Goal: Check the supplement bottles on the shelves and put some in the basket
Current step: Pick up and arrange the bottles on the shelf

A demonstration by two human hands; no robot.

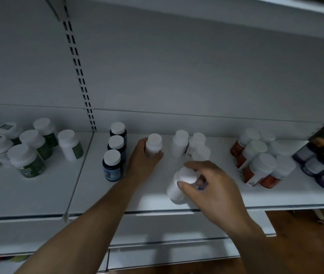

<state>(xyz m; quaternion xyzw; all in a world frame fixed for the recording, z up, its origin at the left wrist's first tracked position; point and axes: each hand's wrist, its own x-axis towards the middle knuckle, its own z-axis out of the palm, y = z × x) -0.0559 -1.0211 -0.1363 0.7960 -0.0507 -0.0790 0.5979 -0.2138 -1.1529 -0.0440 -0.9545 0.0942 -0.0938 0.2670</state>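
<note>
Dim white shelving bay [28, 196].
You're facing a grey-white back panel [196, 66] with a slotted upright [78, 64] (left of centre); brown wood floor [305, 244] shows lower right.

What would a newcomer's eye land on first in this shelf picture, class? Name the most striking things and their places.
Reaching in from below, the left hand grips a white bottle standing mid-shelf, and the right hand holds a second white bottle nearer the front edge. Dark blue bottles line up just left of the hands; orange-labelled bottles cluster to the right.
</note>
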